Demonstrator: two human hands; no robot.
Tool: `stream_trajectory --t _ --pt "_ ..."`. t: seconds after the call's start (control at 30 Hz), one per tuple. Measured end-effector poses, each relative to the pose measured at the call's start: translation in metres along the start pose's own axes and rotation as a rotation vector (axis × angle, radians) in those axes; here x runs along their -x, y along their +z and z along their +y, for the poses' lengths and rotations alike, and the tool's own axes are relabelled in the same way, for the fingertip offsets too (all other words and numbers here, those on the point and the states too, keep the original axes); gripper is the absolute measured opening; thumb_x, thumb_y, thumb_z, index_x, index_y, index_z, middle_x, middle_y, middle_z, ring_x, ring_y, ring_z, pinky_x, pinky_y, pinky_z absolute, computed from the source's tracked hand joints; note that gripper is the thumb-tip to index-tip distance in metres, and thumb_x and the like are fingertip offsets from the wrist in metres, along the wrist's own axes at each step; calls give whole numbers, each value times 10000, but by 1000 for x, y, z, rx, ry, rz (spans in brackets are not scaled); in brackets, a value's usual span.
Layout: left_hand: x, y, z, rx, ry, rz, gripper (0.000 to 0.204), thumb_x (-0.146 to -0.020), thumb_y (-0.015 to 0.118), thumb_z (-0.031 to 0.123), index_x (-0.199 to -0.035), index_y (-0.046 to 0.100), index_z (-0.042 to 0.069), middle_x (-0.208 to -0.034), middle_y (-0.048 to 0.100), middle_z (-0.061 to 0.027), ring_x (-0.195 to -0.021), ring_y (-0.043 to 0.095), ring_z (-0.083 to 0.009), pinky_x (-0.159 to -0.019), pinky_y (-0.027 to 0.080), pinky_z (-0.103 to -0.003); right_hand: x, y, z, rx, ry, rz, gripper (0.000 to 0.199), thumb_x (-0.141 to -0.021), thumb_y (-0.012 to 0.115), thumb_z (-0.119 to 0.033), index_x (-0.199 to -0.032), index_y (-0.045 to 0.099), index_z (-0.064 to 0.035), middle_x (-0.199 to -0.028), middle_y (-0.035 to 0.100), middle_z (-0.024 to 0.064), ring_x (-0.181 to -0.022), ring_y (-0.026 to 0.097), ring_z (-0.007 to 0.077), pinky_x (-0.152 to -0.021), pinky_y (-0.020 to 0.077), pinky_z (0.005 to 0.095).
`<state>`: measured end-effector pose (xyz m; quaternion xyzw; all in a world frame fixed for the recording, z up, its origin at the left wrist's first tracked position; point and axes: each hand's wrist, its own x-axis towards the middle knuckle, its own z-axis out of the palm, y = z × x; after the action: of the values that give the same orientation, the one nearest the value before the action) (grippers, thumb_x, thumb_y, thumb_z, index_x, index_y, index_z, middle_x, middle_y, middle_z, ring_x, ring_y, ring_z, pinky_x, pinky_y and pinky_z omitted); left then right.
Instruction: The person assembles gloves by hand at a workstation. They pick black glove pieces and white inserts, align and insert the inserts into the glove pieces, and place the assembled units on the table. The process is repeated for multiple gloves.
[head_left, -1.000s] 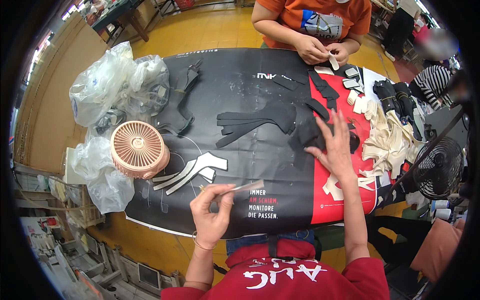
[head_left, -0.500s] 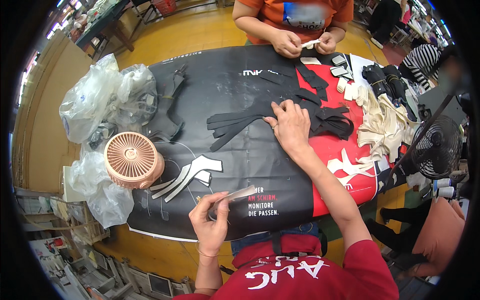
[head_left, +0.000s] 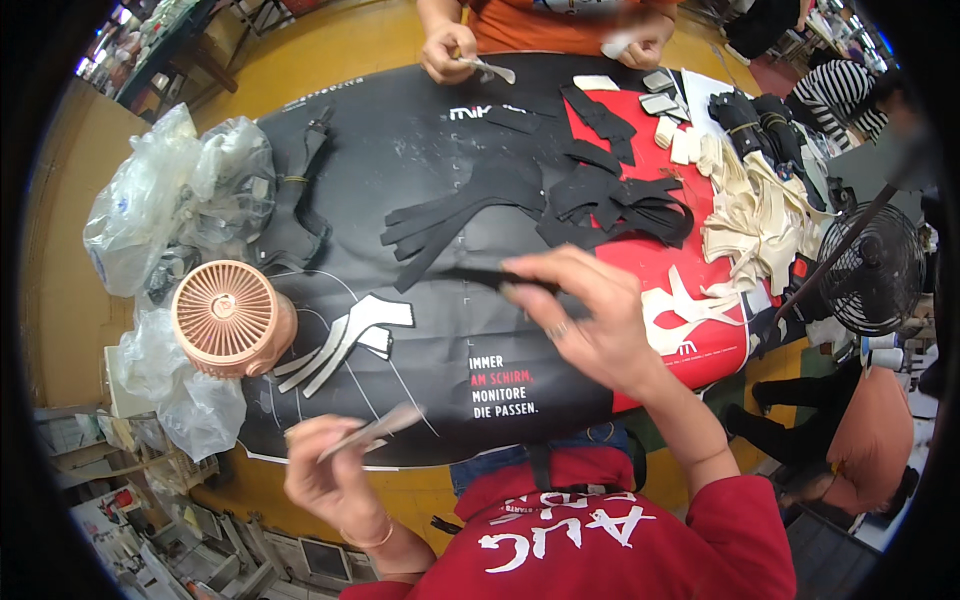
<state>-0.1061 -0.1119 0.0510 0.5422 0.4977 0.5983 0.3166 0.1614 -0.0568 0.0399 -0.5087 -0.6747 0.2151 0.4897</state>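
Near the table's front edge, my left hand point(head_left: 335, 475) pinches a pale whitish fabric piece point(head_left: 392, 422) between thumb and fingers. Over the middle of the table my right hand point(head_left: 600, 315) is closed on a narrow black fabric strip point(head_left: 478, 275), blurred by motion. Just beyond it lies a fanned-out stack of black fabric pieces point(head_left: 470, 205), with a looser heap of black pieces point(head_left: 640, 210) to the right. Several white pieces with dark edges point(head_left: 350, 325) lie between my hands and the small fan, overlapping one another.
A pink fan point(head_left: 228, 315) and clear plastic bags point(head_left: 140, 210) stand at left, beside a tied black bundle point(head_left: 292, 195). Cream pieces point(head_left: 760, 220) pile up at right near a black fan point(head_left: 868, 275). Across the table, a person in orange point(head_left: 560, 30) holds small white pieces.
My right hand has come off the black stack toward me with a black strip. My left hand has moved left and lower with the whitish piece. The other person's hands have parted.
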Motion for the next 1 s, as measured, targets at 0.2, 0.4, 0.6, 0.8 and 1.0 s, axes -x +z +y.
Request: stream_trajectory --t 0.2,0.4,0.6,0.8,1.0 --pt "-4 12 16 164 43 -290 131 -855 725 94 -902 656 -7 -808 664 -123 -613 586 -142 -539 438 -225 59 -1 -2 -82 505 -61 302 -859 735 -38 -1145 677 39 -929 676 113 -763 647 195 -694 524 306" --pt "10 82 -20 5 -514 -664 166 -878 722 16 -1021 685 -59 -882 726 -90 -792 677 -111 -712 528 -232 88 4 20 485 235 178 357 -888 711 -80 -1227 644 9 -1021 654 120 -852 647 205 -779 514 304" --pt "17 106 -41 111 -537 -599 230 -897 716 18 -1108 659 -54 -934 737 -89 -803 675 -91 -725 530 -232 94 -10 14 -231 497 -71 431 -927 678 -59 -1333 540 -14 -931 683 82 -789 629 108 -734 504 258" --pt "13 116 -56 -48 -506 -518 212 -899 705 3 -1104 663 -32 -812 692 -52 -700 636 -65 -598 490 -215 86 9 22 46 620 65 279 -922 676 -77 -1191 614 -39 -887 672 119 -736 678 246 -622 523 347" --pt "7 118 -67 -242 -307 -550 115 -914 670 -32 -1023 664 -66 -823 658 -33 -693 580 -35 -611 471 -185 78 15 29 66 600 73 166 -903 694 -80 -1043 618 -31 -890 670 109 -687 669 244 -588 512 348"
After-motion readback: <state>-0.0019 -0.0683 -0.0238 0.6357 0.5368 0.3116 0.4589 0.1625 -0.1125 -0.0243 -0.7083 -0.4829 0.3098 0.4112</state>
